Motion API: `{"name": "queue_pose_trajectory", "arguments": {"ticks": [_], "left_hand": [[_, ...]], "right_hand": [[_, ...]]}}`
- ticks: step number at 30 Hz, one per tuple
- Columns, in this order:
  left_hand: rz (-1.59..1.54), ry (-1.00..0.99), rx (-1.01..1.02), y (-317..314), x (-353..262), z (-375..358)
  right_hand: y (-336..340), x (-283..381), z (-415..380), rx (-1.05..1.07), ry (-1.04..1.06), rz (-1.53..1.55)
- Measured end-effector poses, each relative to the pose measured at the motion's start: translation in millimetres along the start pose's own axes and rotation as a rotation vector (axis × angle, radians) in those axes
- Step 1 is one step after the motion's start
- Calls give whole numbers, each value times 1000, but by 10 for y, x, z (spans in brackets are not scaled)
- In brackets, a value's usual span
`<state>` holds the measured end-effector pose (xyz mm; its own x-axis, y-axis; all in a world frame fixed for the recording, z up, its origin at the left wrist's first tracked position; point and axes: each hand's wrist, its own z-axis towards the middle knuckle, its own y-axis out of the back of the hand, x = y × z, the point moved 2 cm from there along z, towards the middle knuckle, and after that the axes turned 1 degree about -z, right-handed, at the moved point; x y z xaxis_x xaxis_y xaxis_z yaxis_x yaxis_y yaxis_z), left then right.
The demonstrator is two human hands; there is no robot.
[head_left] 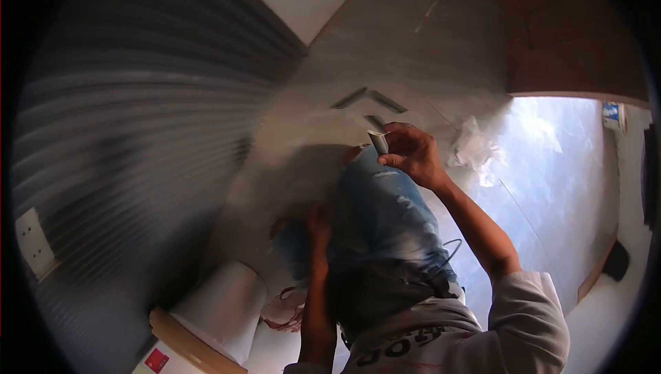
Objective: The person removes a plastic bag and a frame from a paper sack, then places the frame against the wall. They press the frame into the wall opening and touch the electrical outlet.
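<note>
My right hand (415, 156) is closed on a short grey trim piece (379, 143), pinched between thumb and fingers above my bent knee. The piece looks curved or hollow at its upper end. My left hand (319, 226) hangs low beside my other leg, dark and blurred, so its fingers cannot be made out. Ahead on the floor, two thin dark strips, a left strip (350, 97) and a right strip (387, 101), lie at an angle like an arrowhead. Another short strip (375, 123) lies just beyond my right hand, partly hidden by it.
A ribbed grey wall panel (138, 119) rises on the left, with a white socket plate (34, 243). A white bucket-like cylinder (231, 305) stands at lower left. Crumpled clear plastic (475, 145) lies on the floor (427, 50) at right, below a brown wooden surface (578, 37).
</note>
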<state>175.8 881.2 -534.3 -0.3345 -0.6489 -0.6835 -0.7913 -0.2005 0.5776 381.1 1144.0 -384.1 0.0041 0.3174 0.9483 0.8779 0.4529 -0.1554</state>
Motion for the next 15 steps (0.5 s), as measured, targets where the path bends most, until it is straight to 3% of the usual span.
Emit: {"name": "queue_pose_trajectory", "arguments": {"ticks": [4,6,8,10,11,13,15], "left_hand": [[94,30,-53,30,-120,11],[-190,155,27,121,-382,18],[-340,189,25,24,-159,80],[-498,217,42,-103,-111,122],[-634,149,52,-110,-161,188],[-765,90,75,-82,-194,285],[-1417,8,245,-80,-225,362]], "right_hand": [[-367,-104,287,116,7,160],[-523,-320,433,127,-29,176],[-600,-786,637,57,-129,-74],[-709,-1104,867,-16,-197,-648],[-748,-1262,977,-23,-204,-654],[-836,-1567,1141,48,-256,-963],[-845,-1733,1216,126,-308,-941]]}}
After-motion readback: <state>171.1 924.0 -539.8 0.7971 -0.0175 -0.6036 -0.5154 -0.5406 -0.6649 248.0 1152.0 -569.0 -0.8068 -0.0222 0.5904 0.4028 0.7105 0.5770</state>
